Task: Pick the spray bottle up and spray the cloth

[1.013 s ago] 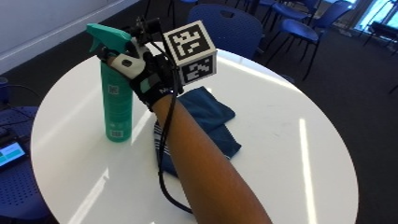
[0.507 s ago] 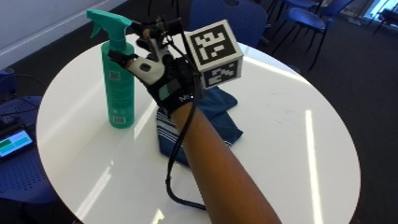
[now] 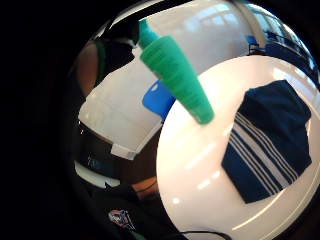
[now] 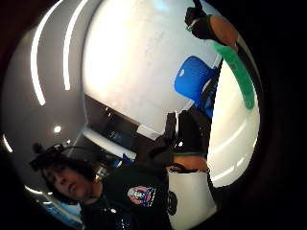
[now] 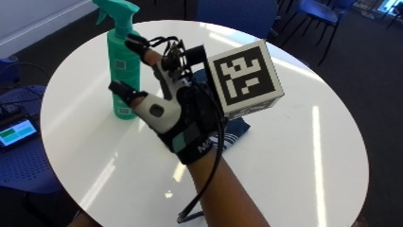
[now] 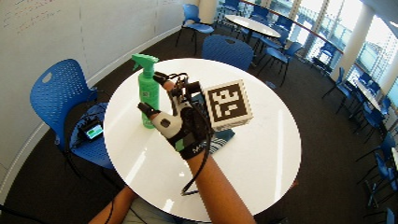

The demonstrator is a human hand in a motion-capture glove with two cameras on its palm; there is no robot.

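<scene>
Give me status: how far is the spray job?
Done: nothing visible yet. The spray bottle stands upright on the table, ungripped. In hand: the gloved right hand is beside the bottle, fingers spread open. Left: grip the bottle, lift it, spray the striped navy cloth lying flat nearby.

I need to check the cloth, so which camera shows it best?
The little finger side palm view: the striped cloth lies unobstructed on the table. Both outside views hide most of it behind the gloved hand; the thumb side view misses it.

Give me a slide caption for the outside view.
Gloved right hand, fingers spread, reaches toward the upright green spray bottle on the white round table, beside the striped cloth.
</scene>
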